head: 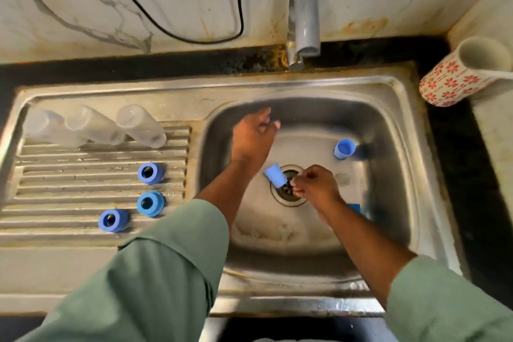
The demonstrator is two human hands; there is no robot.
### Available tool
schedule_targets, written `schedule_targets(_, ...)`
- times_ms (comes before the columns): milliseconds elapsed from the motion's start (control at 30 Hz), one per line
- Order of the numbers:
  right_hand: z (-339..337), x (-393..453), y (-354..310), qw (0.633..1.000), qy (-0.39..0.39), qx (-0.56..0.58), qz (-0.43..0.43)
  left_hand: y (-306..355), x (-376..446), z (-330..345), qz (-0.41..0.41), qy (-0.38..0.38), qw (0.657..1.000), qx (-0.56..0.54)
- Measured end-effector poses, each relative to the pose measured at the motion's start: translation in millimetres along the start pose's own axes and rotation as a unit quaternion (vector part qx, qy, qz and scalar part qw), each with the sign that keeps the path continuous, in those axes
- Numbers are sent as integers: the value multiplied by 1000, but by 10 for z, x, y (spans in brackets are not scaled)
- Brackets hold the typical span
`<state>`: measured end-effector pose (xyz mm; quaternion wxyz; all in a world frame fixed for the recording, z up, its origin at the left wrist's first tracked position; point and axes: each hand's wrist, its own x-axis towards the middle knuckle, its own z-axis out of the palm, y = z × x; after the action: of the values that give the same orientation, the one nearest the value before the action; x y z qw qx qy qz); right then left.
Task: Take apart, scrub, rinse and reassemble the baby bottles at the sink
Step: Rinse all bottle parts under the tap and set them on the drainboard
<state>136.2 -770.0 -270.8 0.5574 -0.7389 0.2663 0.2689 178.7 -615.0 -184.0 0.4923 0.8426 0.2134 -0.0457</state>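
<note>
Three clear bottle bodies lie side by side at the back of the drainboard. Three blue screw rings stand further forward on its ribs. In the sink basin one blue cap lies tilted at the drain, and another blue cap sits to the right. My left hand hovers over the basin's back left with relaxed fingers, holding nothing. My right hand is over the drain with curled fingers, its tips right beside the tilted cap; whether they pinch it is unclear.
The tap hangs over the basin's back edge, with no water visible. A white mug with red flowers lies on the counter at the right. A black cable loops on the marble wall. Something blue shows behind my right forearm.
</note>
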Motion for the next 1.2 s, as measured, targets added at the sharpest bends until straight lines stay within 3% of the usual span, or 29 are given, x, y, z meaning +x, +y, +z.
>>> schedule_targets(100,-135,-136,-240,994,23,-7,-107,537,218,-62,65,72,990,-101)
schedule_targets(167,-141,-194,-410,987,25,-15,-158,772,331,-86,93,73,985,-128)
schedule_targets(333,-90,-244,-638,973,23,-21,-227,986,459,-94,87,24,994,-65)
schedule_targets(400,-61,-262,-680,967,17,-72,-246,1020,458,-115,67,22,996,-54)
schedule_targets(567,-44,-149,-687,955,2,-175,-239,1049,597,-49,82,38,996,-18)
schedule_targets(667,-11,-75,-675,961,16,-149,-235,974,681,-19,77,54,996,-6)
schedule_targets(867,82,-41,-692,947,41,-156,-279,885,732,-38,74,31,990,-118)
schedule_targets(933,115,-3,-655,949,40,-140,-279,854,749,-19,74,29,991,-105)
schedule_targets(1200,176,196,-630,982,32,-40,-182,860,792,4,51,36,995,-83)
